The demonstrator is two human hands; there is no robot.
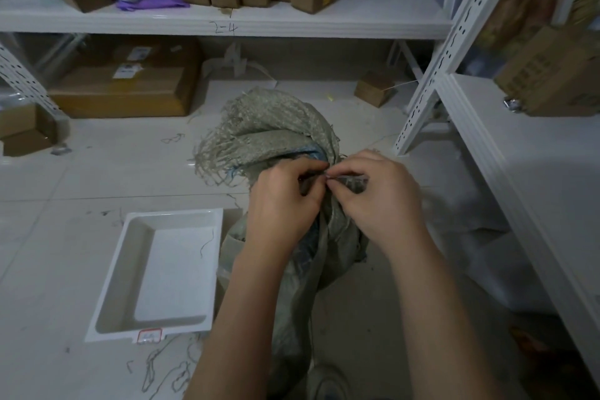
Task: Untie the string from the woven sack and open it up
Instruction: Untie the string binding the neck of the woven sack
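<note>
A grey-green woven sack (269,130) stands on the tiled floor in the middle of the view. Its frayed top fans out above a gathered neck. A thin string (347,177) is wound around that neck. My left hand (282,201) and my right hand (380,198) meet at the neck, fingertips pinched together on the string at the knot. The knot itself is hidden behind my fingers. The lower body of the sack runs down between my forearms.
A white shallow plastic tray (130,273) lies on the floor left of the sack. White metal shelving (227,21) with small cardboard boxes and parcels stands behind, and another rack (519,146) to the right. A large carton (126,91) sits under the shelf. Loose threads litter the floor.
</note>
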